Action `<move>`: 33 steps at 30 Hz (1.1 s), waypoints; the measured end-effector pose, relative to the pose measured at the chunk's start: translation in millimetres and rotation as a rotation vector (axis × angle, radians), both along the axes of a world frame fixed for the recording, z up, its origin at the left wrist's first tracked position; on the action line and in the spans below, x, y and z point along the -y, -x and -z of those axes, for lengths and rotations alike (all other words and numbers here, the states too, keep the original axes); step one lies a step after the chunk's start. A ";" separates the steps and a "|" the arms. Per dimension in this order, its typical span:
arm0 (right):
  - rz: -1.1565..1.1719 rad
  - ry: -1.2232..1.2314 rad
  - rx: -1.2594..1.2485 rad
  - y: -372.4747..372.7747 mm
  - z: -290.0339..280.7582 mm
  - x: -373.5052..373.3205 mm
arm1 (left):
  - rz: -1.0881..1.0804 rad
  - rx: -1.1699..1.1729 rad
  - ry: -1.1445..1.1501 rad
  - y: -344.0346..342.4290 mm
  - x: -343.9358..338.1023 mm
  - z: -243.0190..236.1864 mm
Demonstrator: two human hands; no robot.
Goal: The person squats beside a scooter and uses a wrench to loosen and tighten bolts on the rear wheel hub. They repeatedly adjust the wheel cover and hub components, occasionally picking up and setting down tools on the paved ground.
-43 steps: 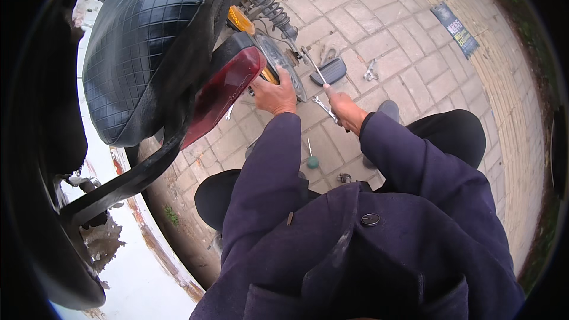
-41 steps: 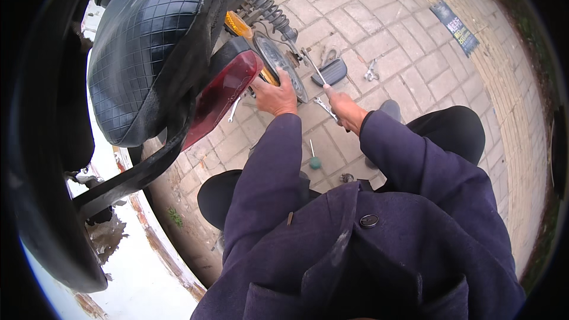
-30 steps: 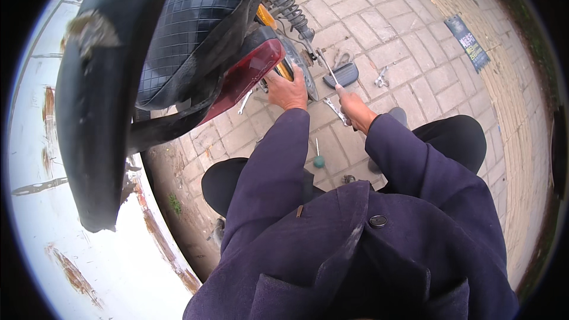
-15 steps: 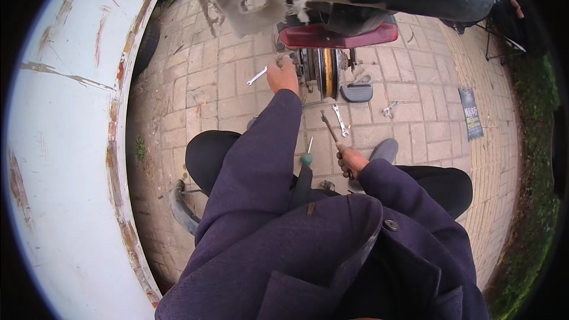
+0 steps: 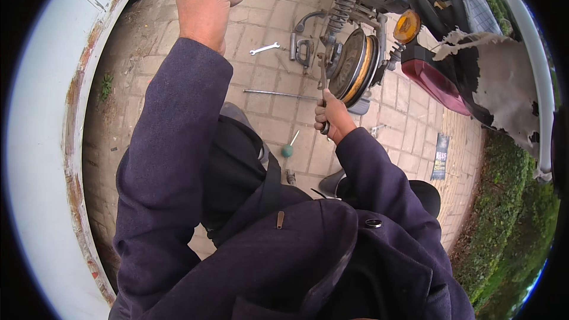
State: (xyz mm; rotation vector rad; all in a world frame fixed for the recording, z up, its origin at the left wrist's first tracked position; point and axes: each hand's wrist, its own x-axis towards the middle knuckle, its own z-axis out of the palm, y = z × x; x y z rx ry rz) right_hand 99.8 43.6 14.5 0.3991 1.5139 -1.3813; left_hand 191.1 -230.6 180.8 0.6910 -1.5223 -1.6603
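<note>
My left hand (image 5: 207, 9) is raised at the upper left, fingers bent and apart, apparently empty, away from the vehicle. My right hand (image 5: 335, 115) grips a long metal tool (image 5: 323, 77), whose far end is beside the hub of a two-wheeler's wheel (image 5: 349, 65), a round drum with an orange band and no tyre visible. Above it are a coil-spring shock (image 5: 341, 6), an orange reflector (image 5: 406, 26), a red lamp (image 5: 432, 86) and torn bodywork (image 5: 504, 89). On the paving lie a spanner (image 5: 264, 48), a thin rod (image 5: 267, 92) and a green-handled screwdriver (image 5: 287, 150).
A scuffed white vehicle panel or wall (image 5: 41, 142) runs down the left. Loose dark metal parts (image 5: 301, 52) lie left of the hub. A printed strip (image 5: 438, 157) is on the paving at the right, beside a hedge (image 5: 504, 201). My knees and feet are below.
The view has swung, bringing the vehicle to the upper right. My left hand has left the vehicle and risen. My right hand's tool has moved up to the hub.
</note>
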 end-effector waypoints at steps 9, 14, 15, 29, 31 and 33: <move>0.000 -0.105 0.095 31.5 -21.1 39.1 | 0.032 -0.238 -0.088 -26.9 2.8 -23.4; -0.051 -0.222 -0.046 4.9 -7.7 50.0 | 0.157 -0.298 -0.117 -31.9 6.1 -28.3; -0.066 -0.223 -0.100 4.6 -4.1 48.3 | 0.098 -0.188 -0.142 -30.0 2.2 -26.3; -0.368 -0.651 -1.037 -33.0 103.9 26.4 | 0.233 0.058 -0.125 -45.2 13.9 -2.6; -0.365 -0.674 -1.077 -38.9 116.3 26.5 | 0.224 0.087 -0.096 -46.9 14.8 -3.5; -0.319 -0.702 -1.072 -39.9 132.0 29.7 | 0.207 0.146 -0.067 -50.1 16.9 -5.4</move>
